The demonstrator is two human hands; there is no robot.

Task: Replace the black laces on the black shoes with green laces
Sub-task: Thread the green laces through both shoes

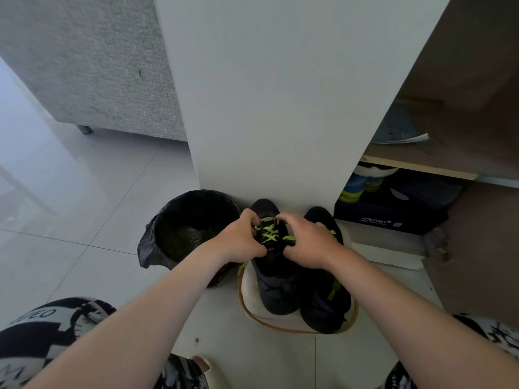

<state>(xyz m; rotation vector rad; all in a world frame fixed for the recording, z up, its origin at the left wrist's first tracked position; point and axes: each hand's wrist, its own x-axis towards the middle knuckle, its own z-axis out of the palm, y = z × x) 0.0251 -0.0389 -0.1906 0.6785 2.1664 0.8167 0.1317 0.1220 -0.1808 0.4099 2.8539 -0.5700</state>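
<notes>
The left hand [241, 241] and right hand [306, 244] each pinch the flat green lace [269, 235] crossing the matte black shoe [276, 290].

Soft, cool daylight came from the left and laid a pale glare across the floor tiles [47, 175]. The white panel [266, 108] was evenly lit. The recess under the shelf [407, 165] on the right was dim. The black shoes [276, 287] lost detail in shadow, though the green laces [268, 235] showed vivid. Wide-angle bending splayed straight edges near the borders, and fine detail was slightly soft.
</notes>
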